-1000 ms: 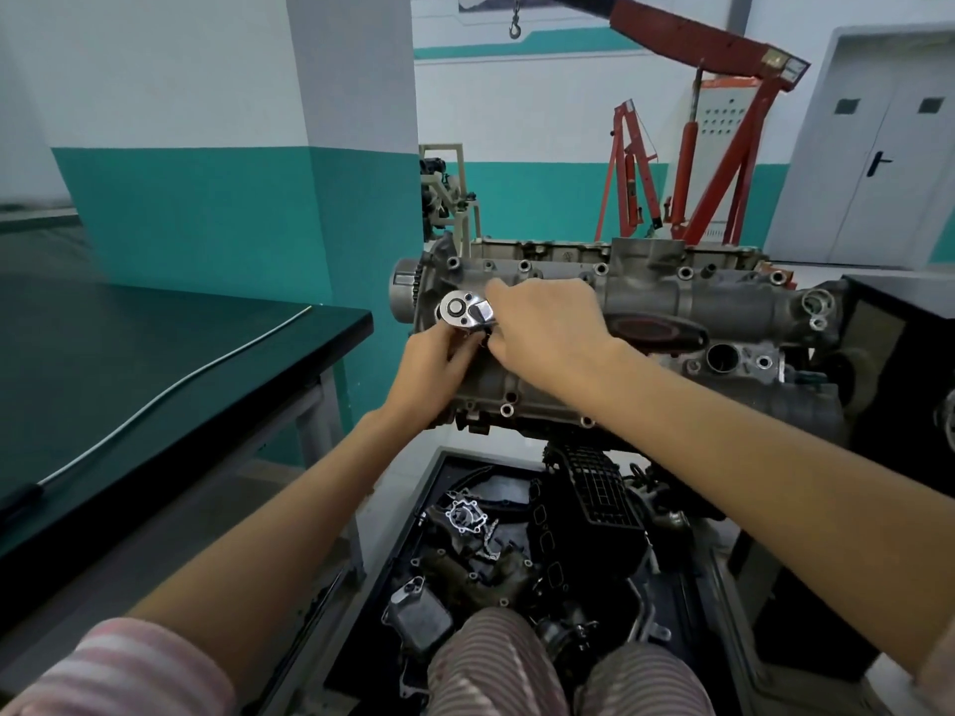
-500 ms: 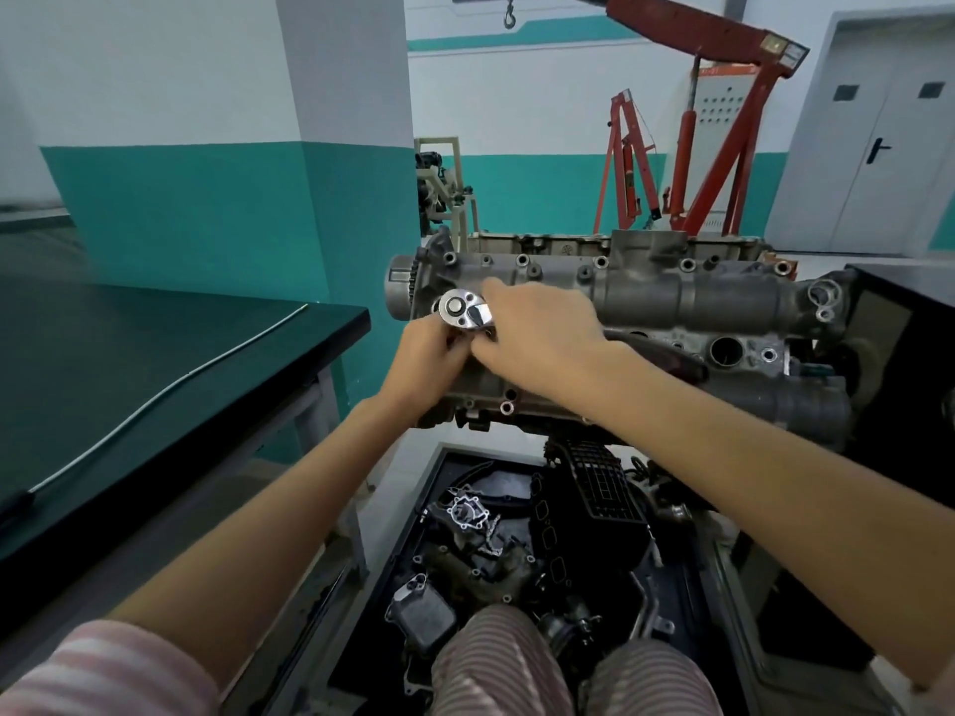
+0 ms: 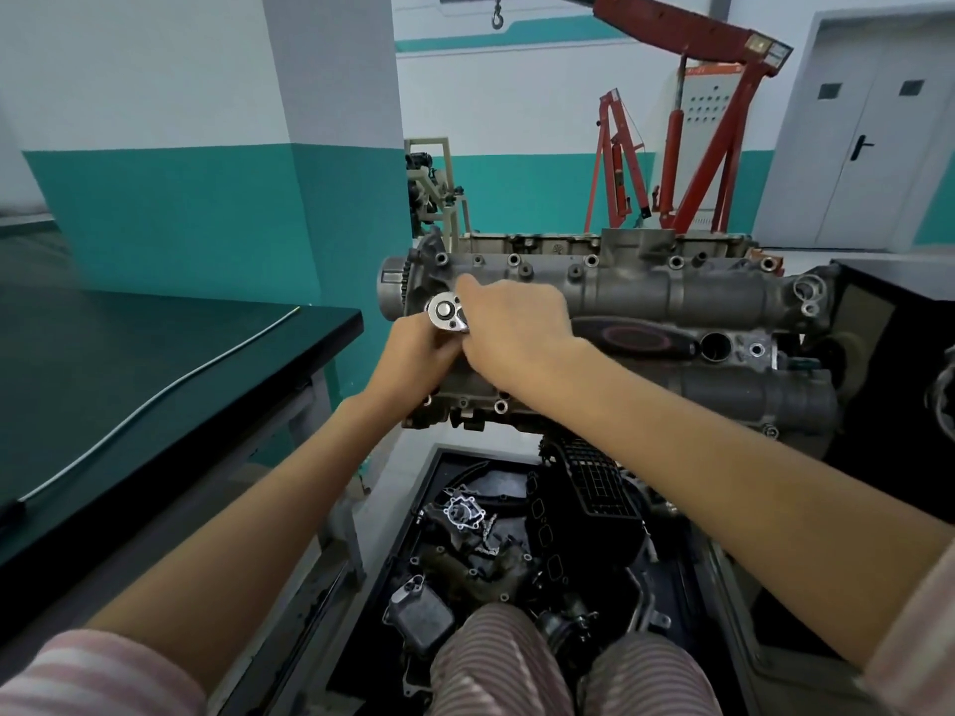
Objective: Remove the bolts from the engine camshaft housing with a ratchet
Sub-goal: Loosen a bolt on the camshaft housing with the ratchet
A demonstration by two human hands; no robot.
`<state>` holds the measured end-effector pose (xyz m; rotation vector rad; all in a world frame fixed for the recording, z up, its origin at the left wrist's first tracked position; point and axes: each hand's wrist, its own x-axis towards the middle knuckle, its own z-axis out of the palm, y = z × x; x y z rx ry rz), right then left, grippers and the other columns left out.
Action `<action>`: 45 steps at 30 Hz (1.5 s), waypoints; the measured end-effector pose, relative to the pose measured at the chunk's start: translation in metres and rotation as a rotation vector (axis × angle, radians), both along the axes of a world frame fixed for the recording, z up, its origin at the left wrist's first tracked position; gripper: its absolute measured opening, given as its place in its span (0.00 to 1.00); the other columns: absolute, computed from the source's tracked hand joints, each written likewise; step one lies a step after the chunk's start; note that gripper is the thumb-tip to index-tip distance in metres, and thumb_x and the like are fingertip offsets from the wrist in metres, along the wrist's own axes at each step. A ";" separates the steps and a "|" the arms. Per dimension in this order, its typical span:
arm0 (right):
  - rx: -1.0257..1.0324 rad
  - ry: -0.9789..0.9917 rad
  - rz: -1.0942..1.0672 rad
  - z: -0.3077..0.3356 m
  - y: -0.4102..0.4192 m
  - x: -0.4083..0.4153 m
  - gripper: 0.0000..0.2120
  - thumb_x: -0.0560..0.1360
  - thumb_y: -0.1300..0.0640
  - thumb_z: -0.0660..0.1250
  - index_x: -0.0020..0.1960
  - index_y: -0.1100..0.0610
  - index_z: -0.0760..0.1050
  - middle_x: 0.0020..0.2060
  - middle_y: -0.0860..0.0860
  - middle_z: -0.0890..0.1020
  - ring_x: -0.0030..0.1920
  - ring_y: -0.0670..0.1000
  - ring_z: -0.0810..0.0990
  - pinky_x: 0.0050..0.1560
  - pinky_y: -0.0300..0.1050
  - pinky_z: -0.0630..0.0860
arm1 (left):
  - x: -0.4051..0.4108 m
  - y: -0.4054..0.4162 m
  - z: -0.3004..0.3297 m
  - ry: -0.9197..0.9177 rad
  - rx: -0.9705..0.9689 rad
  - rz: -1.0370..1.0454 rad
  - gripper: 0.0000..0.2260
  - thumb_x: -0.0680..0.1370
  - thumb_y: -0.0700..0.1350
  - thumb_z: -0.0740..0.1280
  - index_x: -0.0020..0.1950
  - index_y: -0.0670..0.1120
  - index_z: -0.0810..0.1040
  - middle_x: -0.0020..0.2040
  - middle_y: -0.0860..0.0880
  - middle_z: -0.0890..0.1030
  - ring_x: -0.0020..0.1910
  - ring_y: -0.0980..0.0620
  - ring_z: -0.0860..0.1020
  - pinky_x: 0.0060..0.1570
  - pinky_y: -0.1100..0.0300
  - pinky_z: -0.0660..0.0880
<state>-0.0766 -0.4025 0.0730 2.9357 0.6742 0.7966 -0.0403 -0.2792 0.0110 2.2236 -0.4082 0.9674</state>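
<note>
Both hands point(image 3: 413, 354) point(image 3: 517, 335) grip the ratchet point(image 3: 447, 311), handle seemingly pointing right along housing point(image 3: 672, 292).

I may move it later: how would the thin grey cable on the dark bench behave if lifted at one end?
The cable would probably droop, since it lies in a gentle curve on the bench. It looks thin, so likely light.

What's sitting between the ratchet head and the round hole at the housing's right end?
In the head view, the right hand, then the ratchet's dark handle, lie between the ratchet head and the hole.
</note>
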 end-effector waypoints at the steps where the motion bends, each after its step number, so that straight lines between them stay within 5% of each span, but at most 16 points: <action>1: 0.025 -0.003 0.031 -0.004 0.004 -0.001 0.19 0.75 0.58 0.62 0.64 0.55 0.62 0.41 0.51 0.72 0.38 0.53 0.69 0.29 0.43 0.59 | -0.001 -0.001 -0.001 -0.006 -0.016 0.002 0.25 0.71 0.28 0.63 0.27 0.55 0.61 0.25 0.61 0.66 0.24 0.62 0.62 0.27 0.73 0.63; 3: 0.248 0.214 0.135 -0.019 0.019 -0.007 0.23 0.74 0.57 0.61 0.67 0.54 0.57 0.45 0.54 0.73 0.40 0.54 0.72 0.35 0.44 0.65 | -0.002 -0.003 -0.004 0.060 -0.098 0.008 0.25 0.71 0.25 0.61 0.28 0.55 0.62 0.23 0.59 0.66 0.24 0.61 0.63 0.27 0.69 0.63; 6: 1.102 0.945 0.267 -0.015 0.031 -0.010 0.17 0.74 0.59 0.62 0.59 0.53 0.60 0.44 0.56 0.71 0.40 0.52 0.72 0.36 0.46 0.70 | 0.000 -0.003 -0.010 0.275 -0.374 -0.039 0.20 0.76 0.28 0.55 0.33 0.51 0.64 0.18 0.60 0.70 0.20 0.64 0.70 0.23 0.70 0.67; 8: 1.355 1.226 0.333 -0.012 0.028 -0.008 0.09 0.75 0.61 0.62 0.52 0.54 0.64 0.36 0.54 0.69 0.32 0.49 0.71 0.33 0.44 0.73 | 0.002 0.000 -0.010 0.255 -0.249 -0.018 0.19 0.77 0.29 0.53 0.33 0.51 0.62 0.17 0.60 0.68 0.19 0.64 0.67 0.23 0.72 0.63; 9: 1.254 1.164 0.336 -0.011 0.024 -0.003 0.09 0.76 0.61 0.61 0.53 0.55 0.63 0.36 0.54 0.70 0.31 0.49 0.71 0.32 0.44 0.74 | 0.003 0.002 -0.009 0.213 -0.205 -0.029 0.20 0.75 0.28 0.55 0.31 0.51 0.62 0.18 0.59 0.68 0.20 0.63 0.67 0.24 0.74 0.62; 12: 0.473 0.472 0.212 -0.006 0.013 0.005 0.12 0.76 0.59 0.60 0.57 0.56 0.61 0.42 0.54 0.74 0.35 0.52 0.73 0.32 0.44 0.68 | 0.001 0.003 -0.006 0.071 -0.044 0.003 0.23 0.70 0.27 0.61 0.27 0.53 0.62 0.22 0.59 0.67 0.23 0.62 0.66 0.25 0.74 0.63; 14: 0.192 0.195 0.098 -0.001 0.012 0.006 0.15 0.77 0.56 0.60 0.61 0.56 0.61 0.42 0.52 0.73 0.38 0.53 0.71 0.35 0.46 0.66 | 0.000 0.003 -0.008 0.028 -0.069 -0.029 0.22 0.71 0.29 0.61 0.28 0.54 0.62 0.26 0.60 0.69 0.25 0.65 0.69 0.27 0.74 0.64; 17: 0.260 0.124 0.121 -0.007 0.014 0.001 0.18 0.76 0.53 0.59 0.63 0.58 0.61 0.41 0.51 0.73 0.38 0.53 0.72 0.36 0.46 0.66 | 0.002 0.003 -0.012 0.010 -0.161 -0.010 0.22 0.70 0.29 0.60 0.26 0.54 0.60 0.20 0.58 0.66 0.22 0.66 0.67 0.24 0.73 0.61; 21: 1.127 0.762 0.281 -0.020 0.037 -0.014 0.17 0.74 0.53 0.63 0.56 0.60 0.60 0.42 0.54 0.71 0.41 0.52 0.73 0.40 0.45 0.73 | 0.004 -0.004 -0.024 0.087 -0.234 0.030 0.16 0.76 0.37 0.57 0.31 0.52 0.60 0.27 0.58 0.65 0.28 0.63 0.62 0.33 0.68 0.63; 23: 1.262 0.837 0.279 -0.022 0.046 -0.012 0.19 0.74 0.53 0.64 0.57 0.60 0.59 0.42 0.55 0.70 0.42 0.54 0.73 0.44 0.47 0.75 | 0.006 0.003 -0.028 0.127 -0.217 0.104 0.16 0.81 0.39 0.51 0.36 0.54 0.62 0.35 0.57 0.66 0.32 0.63 0.65 0.35 0.68 0.67; 29: 0.291 0.137 0.272 -0.011 0.014 0.008 0.08 0.77 0.51 0.58 0.48 0.55 0.62 0.33 0.48 0.70 0.35 0.50 0.73 0.27 0.42 0.63 | 0.007 0.012 -0.009 0.110 -0.089 -0.068 0.21 0.71 0.31 0.61 0.27 0.55 0.62 0.21 0.57 0.68 0.23 0.63 0.67 0.24 0.71 0.61; 31: 0.190 0.052 0.226 -0.004 0.009 0.011 0.09 0.76 0.49 0.58 0.47 0.54 0.62 0.32 0.47 0.68 0.36 0.51 0.71 0.28 0.42 0.60 | 0.010 0.013 -0.010 0.074 -0.031 -0.004 0.21 0.70 0.29 0.61 0.27 0.53 0.63 0.24 0.58 0.68 0.23 0.62 0.68 0.25 0.71 0.62; 34: 0.493 0.275 0.225 -0.012 0.013 0.001 0.13 0.75 0.49 0.60 0.54 0.55 0.63 0.40 0.49 0.75 0.41 0.51 0.75 0.36 0.44 0.70 | 0.014 0.014 -0.014 0.022 -0.025 0.022 0.20 0.69 0.29 0.60 0.26 0.51 0.62 0.23 0.57 0.66 0.23 0.60 0.63 0.26 0.70 0.60; 38: 1.312 1.085 0.332 -0.008 0.024 -0.018 0.08 0.76 0.54 0.61 0.49 0.57 0.65 0.36 0.52 0.69 0.37 0.47 0.71 0.39 0.42 0.71 | 0.014 0.012 -0.023 0.135 -0.138 0.025 0.19 0.75 0.31 0.57 0.33 0.54 0.62 0.24 0.57 0.68 0.26 0.69 0.71 0.28 0.77 0.67; 40: 1.388 1.214 0.392 -0.004 0.021 -0.016 0.05 0.77 0.56 0.59 0.48 0.58 0.66 0.34 0.52 0.69 0.37 0.48 0.71 0.40 0.41 0.74 | 0.013 0.014 -0.021 0.141 -0.117 0.019 0.19 0.76 0.34 0.57 0.34 0.57 0.64 0.24 0.59 0.73 0.25 0.65 0.72 0.26 0.73 0.69; 45: 0.194 0.272 0.243 0.000 0.010 0.006 0.09 0.76 0.53 0.59 0.52 0.58 0.63 0.40 0.52 0.72 0.38 0.52 0.72 0.30 0.42 0.65 | 0.008 0.013 -0.003 0.108 0.089 -0.010 0.10 0.66 0.42 0.56 0.26 0.54 0.63 0.22 0.57 0.68 0.24 0.60 0.64 0.26 0.66 0.58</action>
